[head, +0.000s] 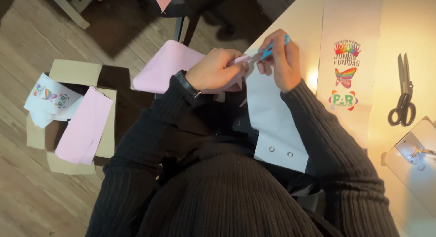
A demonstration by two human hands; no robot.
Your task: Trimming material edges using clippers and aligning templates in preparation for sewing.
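Observation:
My left hand [215, 70] pinches the edge of a pink fabric piece [165, 66] that drapes off to the left over my lap. My right hand [280, 60] grips small blue-handled scissors [269, 51], whose blades point left at the pinched pink edge. A white fabric strip [274, 123] with two metal eyelets near its lower end hangs from under my hands down over my lap. Both arms wear black knit sleeves, and a dark watch sits on my left wrist.
A cardboard box [75, 73] on the wooden floor at left holds pink and printed white fabric pieces. On the table at right lie a printed white strip [347, 60], large black scissors [403, 94] and part of a sewing machine [415, 160].

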